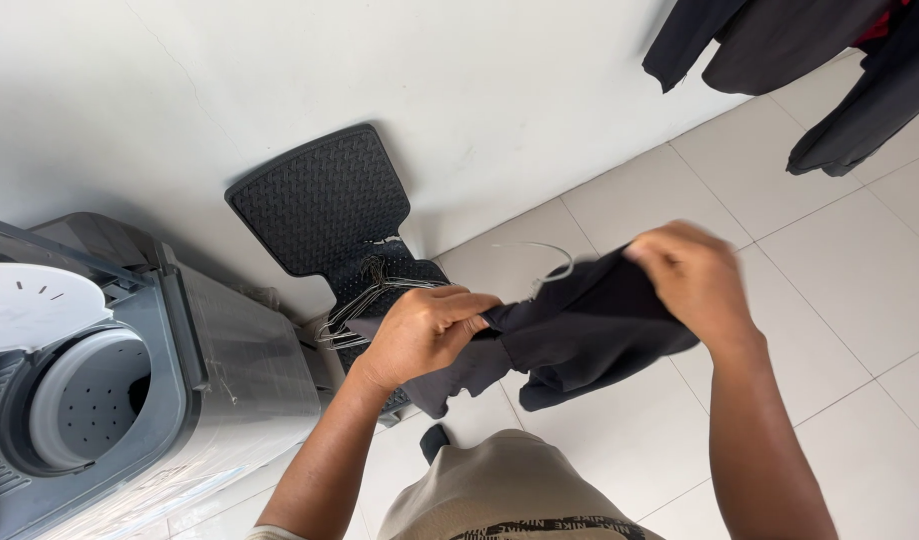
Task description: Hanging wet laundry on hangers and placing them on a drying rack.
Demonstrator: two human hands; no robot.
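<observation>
A dark garment hangs stretched between both my hands at chest height. My left hand grips its left end with closed fingers. My right hand pinches its upper right edge. A thin wire hanger hook pokes out above the cloth between the hands. Behind my left hand, several more wire hangers lie bunched together against a black rubber mat.
A grey washing machine stands at the left, its spin tub open. A black rubber mat leans on the white wall. Dark clothes hang at the top right above the tiled floor.
</observation>
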